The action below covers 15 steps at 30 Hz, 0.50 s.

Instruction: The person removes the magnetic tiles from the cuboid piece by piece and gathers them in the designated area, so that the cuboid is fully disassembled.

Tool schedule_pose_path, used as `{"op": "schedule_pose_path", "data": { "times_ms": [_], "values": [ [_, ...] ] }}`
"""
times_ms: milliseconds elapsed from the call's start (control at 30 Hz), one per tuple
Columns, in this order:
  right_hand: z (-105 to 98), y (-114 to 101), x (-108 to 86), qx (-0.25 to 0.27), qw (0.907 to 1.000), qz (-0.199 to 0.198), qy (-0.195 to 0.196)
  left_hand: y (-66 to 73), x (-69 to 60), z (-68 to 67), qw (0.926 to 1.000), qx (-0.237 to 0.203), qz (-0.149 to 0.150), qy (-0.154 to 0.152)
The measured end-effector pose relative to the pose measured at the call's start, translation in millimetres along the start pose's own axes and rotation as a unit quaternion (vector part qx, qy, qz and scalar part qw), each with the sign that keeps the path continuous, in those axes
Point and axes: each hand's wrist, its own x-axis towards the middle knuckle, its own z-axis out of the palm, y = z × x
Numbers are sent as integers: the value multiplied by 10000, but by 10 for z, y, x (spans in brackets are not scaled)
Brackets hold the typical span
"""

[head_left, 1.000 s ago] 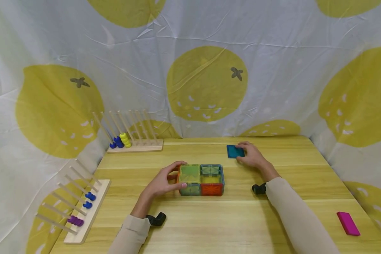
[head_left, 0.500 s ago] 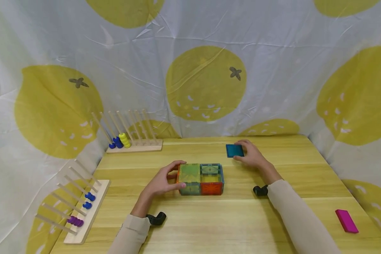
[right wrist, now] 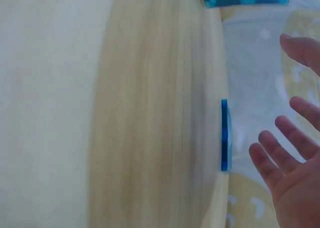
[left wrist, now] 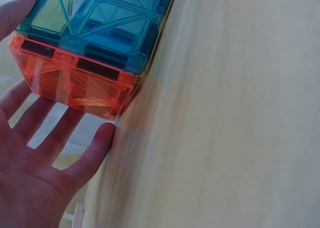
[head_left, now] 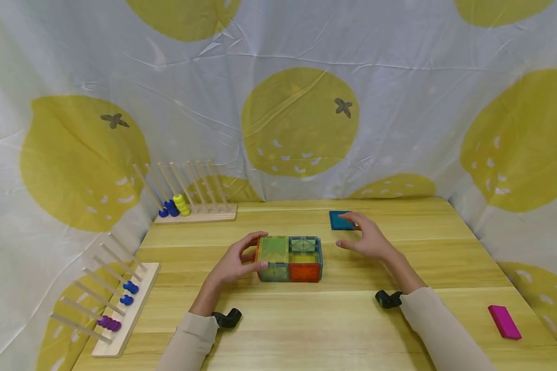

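Note:
A box of see-through magnetic tiles (head_left: 274, 249) lies mid-table, yellow-green over its left half and uncovered on its right. The left hand (head_left: 231, 265) grips its left end, thumb at the front, fingers at the back. In the left wrist view, the hand (left wrist: 37, 153) is at the box's orange end (left wrist: 75, 83). Fingers spread, the right hand (head_left: 369, 241) hovers beside a teal square tile (head_left: 338, 221), overlapping its right edge in the head view. The right wrist view shows this hand (right wrist: 292, 163) apart from the tile (right wrist: 224, 138), holding nothing.
Two wooden peg racks stand at the left, one at the back (head_left: 204, 216) with blue and yellow beads, one nearer (head_left: 136, 304) with blue and purple beads. A magenta block (head_left: 504, 322) lies at the right. Patterned cloth hangs behind the table.
The right hand has come away from the teal tile, towards the near side, with its fingers spread wider. The left hand and the box have shifted slightly left.

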Motion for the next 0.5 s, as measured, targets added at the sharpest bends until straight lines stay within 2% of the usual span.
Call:
{"op": "schedule_pose_path", "data": {
  "times_ms": [267,500],
  "values": [
    [45,-216,-179,586,9980,-182,-130,-29,16,-30,9995,153,-161,221],
    [146,-344,-273,1060,9935,-242,-337,-24,25,-30,9995,-71,-173,259]
  ]
}}
